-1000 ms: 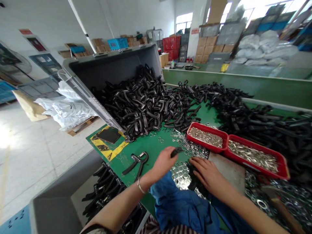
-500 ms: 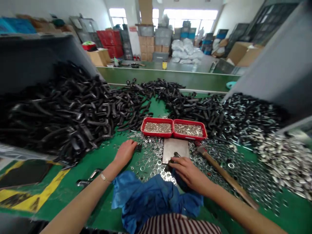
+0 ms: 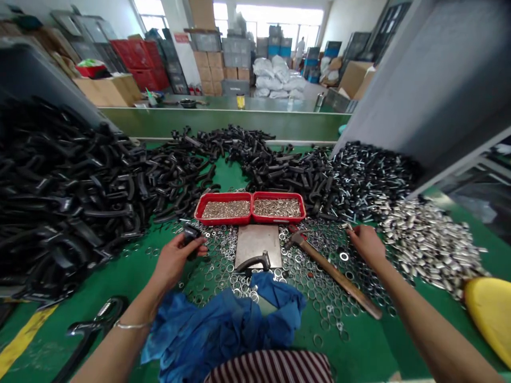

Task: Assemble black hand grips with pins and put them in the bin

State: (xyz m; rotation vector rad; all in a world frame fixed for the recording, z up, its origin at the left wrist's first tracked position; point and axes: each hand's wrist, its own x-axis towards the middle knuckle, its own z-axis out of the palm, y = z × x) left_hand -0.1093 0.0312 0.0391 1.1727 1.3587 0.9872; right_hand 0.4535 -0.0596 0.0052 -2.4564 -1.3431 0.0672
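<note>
Head view: Reached Out to Nine and Three o'Clock

Took the metal plate as the clock's centre. Appeared to be partway along, judging by one joined, sprung handgrip lying at eight o'clock on the table. Saw plenty loose and unjoined: the black heap toward ten, the heap of silver cylinders out at three, the two red trays of small metal pieces at twelve. Had a curved black handle lying across the plate's lower edge at six, touched by neither hand and seemingly unfinished.

Gripped a black part in the left hand at nine, with thumb and fingers wrapped around it; could not make out its full shape. Pinched a small silver piece between thumb and fingertip of the right hand at three, just beside the silver heap. Held both well apart, with the curved black handle between them. Had the hammer lying unheld among loose rings toward four, and the blue cloth bunched between six and seven.
</note>
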